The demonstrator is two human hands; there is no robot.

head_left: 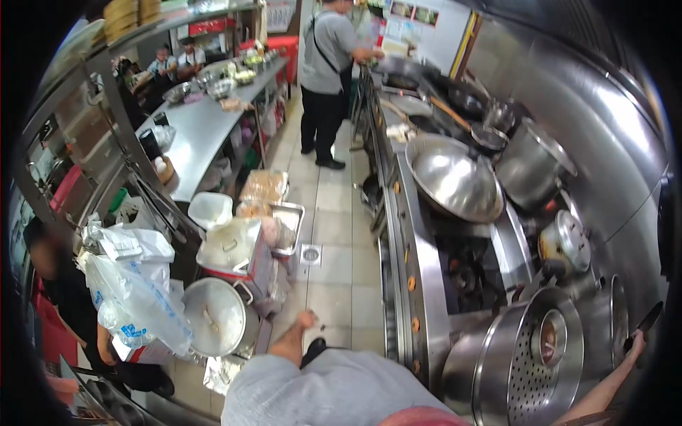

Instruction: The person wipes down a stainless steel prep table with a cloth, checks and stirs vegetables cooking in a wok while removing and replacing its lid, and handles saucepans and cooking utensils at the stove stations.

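My left hand hangs over the tiled floor with its fingers loosely curled, and nothing shows in it. Near it, to the left, stands a large metal pot with a pale inside and a utensil in it. At the far right, my right hand is closed on a knife whose dark blade points up. Beside that arm is a big steel steamer pot with a perforated tray, and a small metal bowl rests against the perforated part.
A stove runs along the right, bearing a large wok and a tall stockpot. Plastic bags and a lidded container crowd the left. A co-worker stands farther down the aisle; another person is at left.
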